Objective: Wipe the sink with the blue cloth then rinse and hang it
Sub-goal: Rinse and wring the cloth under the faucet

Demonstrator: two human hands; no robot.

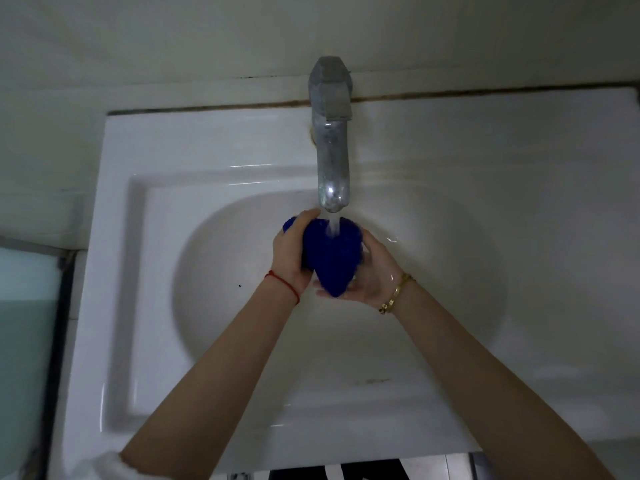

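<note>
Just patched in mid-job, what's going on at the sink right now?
A person is rinsing the bunched blue cloth under water running from the faucet. The left hand grips it from one side and the right hand cups it from the other, over the white sink basin. Hanging is not yet done.

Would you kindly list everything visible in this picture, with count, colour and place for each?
Bunched blue cloth: one, deep blue, under the tap's stream, held between both hands.
Dull metal tap: one, grey, at the back of the sink, water running.
White ceramic sink: one, white, fills the middle of the view.
Pale tiled wall: one, off-white, behind the sink.
Thin red string bracelet: one, red, left wrist.
Gold bangle: one, gold, right wrist.
Left hand: one, its grip closed on the cloth's left side.
Right hand: one, cupped round the cloth's right side and underside.
</note>
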